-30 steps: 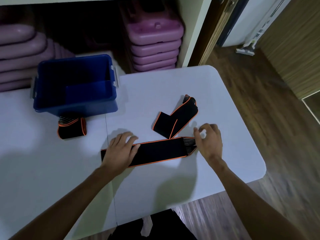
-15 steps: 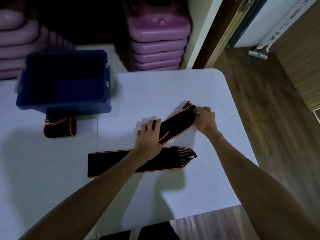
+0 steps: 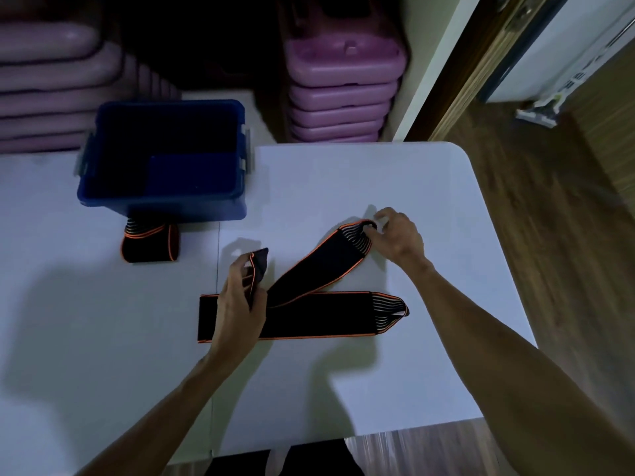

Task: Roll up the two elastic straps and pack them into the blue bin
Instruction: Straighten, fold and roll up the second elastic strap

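On the white table (image 3: 343, 187), one black strap (image 3: 316, 316) with orange edging lies flat and unrolled near the front edge, its striped end toward the right edge. The left hand (image 3: 237, 304) hovers over this strap's left part and pinches the plain end of a second strap (image 3: 319, 266), lifting that end off the table. The second strap runs diagonally back and right, crossing over the flat one, to the right hand (image 3: 395, 235), whose fingers are curled round its striped end. The blue bin (image 3: 165, 204) stands at the back left of the table. A rolled strap (image 3: 149, 243) sits on the table touching the bin's front wall.
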Motion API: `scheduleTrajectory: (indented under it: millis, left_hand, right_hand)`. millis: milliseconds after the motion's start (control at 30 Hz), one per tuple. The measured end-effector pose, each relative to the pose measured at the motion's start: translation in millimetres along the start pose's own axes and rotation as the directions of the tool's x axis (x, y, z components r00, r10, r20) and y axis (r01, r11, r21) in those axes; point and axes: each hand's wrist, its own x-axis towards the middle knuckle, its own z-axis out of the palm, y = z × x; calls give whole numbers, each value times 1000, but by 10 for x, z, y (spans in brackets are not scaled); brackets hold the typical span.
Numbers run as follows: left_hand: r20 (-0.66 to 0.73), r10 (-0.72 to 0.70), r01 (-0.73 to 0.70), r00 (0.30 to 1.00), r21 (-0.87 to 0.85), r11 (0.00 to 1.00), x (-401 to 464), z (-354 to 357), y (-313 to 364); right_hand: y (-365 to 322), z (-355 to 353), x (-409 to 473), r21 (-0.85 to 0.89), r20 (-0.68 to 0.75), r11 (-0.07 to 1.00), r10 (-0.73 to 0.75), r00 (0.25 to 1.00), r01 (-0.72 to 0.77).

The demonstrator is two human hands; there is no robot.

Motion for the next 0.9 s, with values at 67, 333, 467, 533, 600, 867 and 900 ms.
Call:
scheduleTrajectory:
  millis: [67,333,467,533,600,867,900]
  left_hand:
    - [-68,-46,45,997,-13,999,-28,-94,-31]
    - [-172,-259,216,950,-237,947,-145,-751,-225]
    - [-85,-297,264,951,-277,924,-213,-864,-479]
    - [-53,-271,251,961,-238,938,-190,-881,-550]
    - [-25,-195,186,981,-192,963,-155,-903,-582]
    - [267,-252,263,930,-6,965,-125,-950,-815]
    - [280,-237,218,930,96,971,-135,-932,-848]
  right_hand:
    - [-135,53,-76,-4,-28,1000,4,1000,-4]
    - [-141,-9,-860,32,-159,996,87,983,-83]
    - [71,76,-1258,-88,-181,985,129,975,-147]
    - [146,105,-1375,-105,-197,975,171,965,-195]
    - [202,121,-1445,-74,-206,970,211,955,-231]
    - [362,167,-1513,187,-165,937,327,930,-296]
    - [367,168,-1510,193,-160,933,334,929,-302]
